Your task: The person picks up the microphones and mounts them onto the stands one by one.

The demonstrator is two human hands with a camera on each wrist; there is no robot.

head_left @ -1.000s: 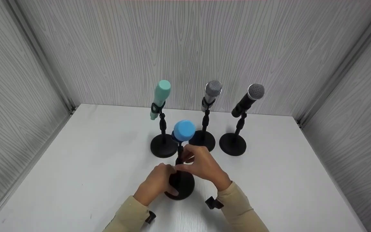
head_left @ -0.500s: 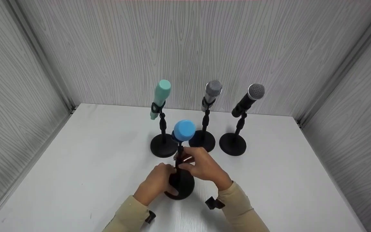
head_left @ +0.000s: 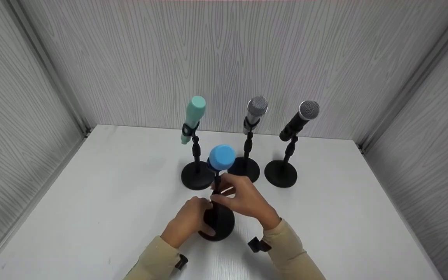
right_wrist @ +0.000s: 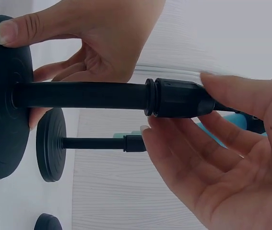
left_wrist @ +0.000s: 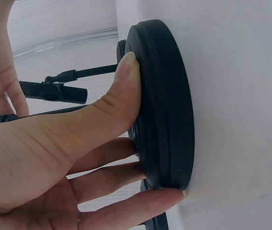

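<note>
A black microphone stand (head_left: 224, 223) with a round base stands nearest me, bearing a blue-headed microphone (head_left: 222, 157). My left hand (head_left: 188, 219) grips the base's left side; in the left wrist view its thumb (left_wrist: 126, 72) lies on the base (left_wrist: 167, 110) and its fingers reach the rim. Higher up, my right hand (head_left: 245, 196) pinches the ribbed collar (right_wrist: 181, 98) on the pole between thumb and fingers. The right wrist view shows the smooth pole (right_wrist: 83, 95) running from collar to base. Part of the blue microphone is hidden behind the right hand there.
Behind stand a mint-green microphone (head_left: 196, 111), a silver one (head_left: 256, 109) and a black one with a silver head (head_left: 301, 118), each on a black stand. The white table (head_left: 91, 217) meets grey wood-grain panels (head_left: 224, 58) at the back and sides.
My right thumb and fingers shift slightly at the collar, moving off to the right, then back to the left and up. The left hand, base and other microphones keep their places.
</note>
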